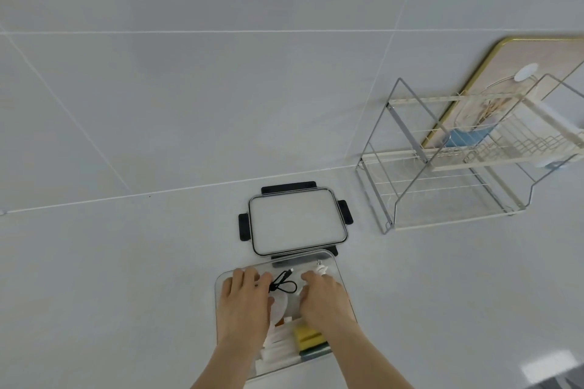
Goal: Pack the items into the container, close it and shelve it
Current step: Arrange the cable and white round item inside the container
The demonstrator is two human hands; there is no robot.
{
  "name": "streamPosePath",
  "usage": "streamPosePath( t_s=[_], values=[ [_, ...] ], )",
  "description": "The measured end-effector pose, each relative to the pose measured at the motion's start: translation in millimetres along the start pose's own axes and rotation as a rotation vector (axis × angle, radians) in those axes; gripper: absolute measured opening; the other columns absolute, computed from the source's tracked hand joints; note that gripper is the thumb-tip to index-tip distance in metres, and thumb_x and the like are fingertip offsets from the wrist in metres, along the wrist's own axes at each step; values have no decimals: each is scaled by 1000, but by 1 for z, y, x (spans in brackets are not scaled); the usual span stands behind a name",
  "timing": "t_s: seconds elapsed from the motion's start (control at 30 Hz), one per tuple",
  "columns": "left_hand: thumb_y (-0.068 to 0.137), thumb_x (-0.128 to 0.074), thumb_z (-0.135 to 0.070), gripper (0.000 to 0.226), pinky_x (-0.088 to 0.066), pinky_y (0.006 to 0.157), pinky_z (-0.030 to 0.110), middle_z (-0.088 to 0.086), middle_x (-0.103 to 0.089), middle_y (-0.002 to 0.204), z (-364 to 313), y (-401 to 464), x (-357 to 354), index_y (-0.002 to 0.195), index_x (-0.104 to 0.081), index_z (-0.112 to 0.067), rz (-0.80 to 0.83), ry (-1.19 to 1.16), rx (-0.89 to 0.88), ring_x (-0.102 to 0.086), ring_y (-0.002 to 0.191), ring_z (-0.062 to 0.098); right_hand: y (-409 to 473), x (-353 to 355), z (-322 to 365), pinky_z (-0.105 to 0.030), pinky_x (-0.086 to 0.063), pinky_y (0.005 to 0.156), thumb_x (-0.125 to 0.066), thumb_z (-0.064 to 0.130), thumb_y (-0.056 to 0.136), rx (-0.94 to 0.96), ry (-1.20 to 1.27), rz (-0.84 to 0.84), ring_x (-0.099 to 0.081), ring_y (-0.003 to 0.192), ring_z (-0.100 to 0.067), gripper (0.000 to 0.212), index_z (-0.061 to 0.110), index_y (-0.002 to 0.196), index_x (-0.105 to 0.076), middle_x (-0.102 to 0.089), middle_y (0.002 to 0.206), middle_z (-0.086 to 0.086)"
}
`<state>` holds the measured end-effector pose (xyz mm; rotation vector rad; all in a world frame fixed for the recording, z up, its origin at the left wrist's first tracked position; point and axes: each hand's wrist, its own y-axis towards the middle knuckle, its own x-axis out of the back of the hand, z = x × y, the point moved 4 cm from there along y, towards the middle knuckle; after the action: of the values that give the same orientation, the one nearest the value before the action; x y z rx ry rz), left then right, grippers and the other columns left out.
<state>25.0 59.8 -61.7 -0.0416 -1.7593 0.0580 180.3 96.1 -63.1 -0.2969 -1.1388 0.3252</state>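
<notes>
While both hands cover the container, their fingers' grip cannot be told.

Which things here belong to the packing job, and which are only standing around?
For the job:
- clear container
- lid with black clips
- black cable
- yellow sponge
- white pieces in the container, too blurred to name
- wire rack, the likely shelf
- left hand, right hand

Standing around:
- gold-framed board behind the rack
- blue item on the rack

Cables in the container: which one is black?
The looped cable lying between the left hand and right hand is black; the other cable, by the right fingers, is white.
</notes>
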Motion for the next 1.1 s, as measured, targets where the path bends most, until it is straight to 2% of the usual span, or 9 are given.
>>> streamPosePath(
  t_s=[0.13, 0.23, 0.3, 0.47, 0.6, 0.77, 0.93, 1.0, 1.1],
  values=[
    [62, -80, -16, 26, -47, 70, 38, -2, -60, 76, 1, 2, -6, 79, -60, -21, 54, 59, 8, -55, 76, 26, -4, 0, -3, -30, -49, 78, -50, 33, 96, 4, 73, -87, -62, 96, -22, 25, 28, 121, -55, -62, 111, -2],
    [48, -76, 3, 39, -47, 65, 38, -1, -60, 67, 1, 4, -2, 75, -58, -19, 54, 86, 2, -55, 69, 26, -7, 6, -4, -28, -46, 70, -54, 25, 94, 24, 111, -160, -56, 81, -19, 17, 29, 110, -52, -57, 98, 1],
    [43, -75, 6, 43, -48, 62, 38, -1, -59, 64, 1, 5, 4, 74, -58, -18, 33, 101, -9, -55, 65, 27, -9, 12, -3, -28, -45, 66, -53, 17, 92, 32, 129, -203, -54, 76, -18, 19, 30, 105, -50, -55, 95, 2],
    [55, -78, -2, 38, -46, 62, 34, -4, -57, 66, 3, 5, 23, 81, -57, -20, -4, 23, -22, -55, 62, 24, -19, 20, 0, -32, -49, 65, -53, 13, 90, 75, 158, -258, -57, 72, -19, 24, 30, 106, -51, -58, 95, 3],
    [79, -66, -20, 17, -46, 71, 28, -13, -60, 75, 11, -8, 36, 87, -52, -27, -69, -194, -123, -55, 70, 15, -28, 25, 5, -31, -44, 61, -57, 12, 88, 121, 198, -289, -54, 70, -18, 24, 28, 103, -49, -59, 95, 5],
    [77, -65, -31, 16, -37, 76, 19, -18, -62, 73, 27, -37, 44, 84, -51, -33, 8, -248, -275, -53, 74, 6, -35, 27, 17, -38, -50, 60, -61, 18, 85, 116, 262, -277, -58, 71, -18, 30, 29, 93, -35, -58, 82, 9],
    [71, -58, -39, 16, -27, 93, 19, -12, -67, 77, 40, -56, 35, 86, -61, -33, 177, -95, -380, -57, 83, 7, -42, 23, 27, -39, -52, 66, -63, 19, 84, 130, 275, -272, -62, 77, -19, 30, 27, 99, -39, -63, 88, 5],
    [75, -57, -40, 20, -30, 100, 23, -4, -68, 86, 39, -54, 31, 91, -63, -32, 208, -2, -375, -57, 94, 14, -45, 19, 31, -37, -52, 68, -64, 19, 84, 146, 279, -265, -61, 79, -17, 30, 29, 98, -39, -63, 89, 6],
    [79, -57, -33, 20, -34, 101, 28, 5, -69, 94, 28, -50, 20, 95, -66, -26, 270, 124, -365, -55, 101, 21, -48, 15, 34, -37, -53, 71, -65, 18, 84, 169, 284, -260, -61, 83, -17, 27, 27, 100, -45, -64, 89, 8]
  ],
)
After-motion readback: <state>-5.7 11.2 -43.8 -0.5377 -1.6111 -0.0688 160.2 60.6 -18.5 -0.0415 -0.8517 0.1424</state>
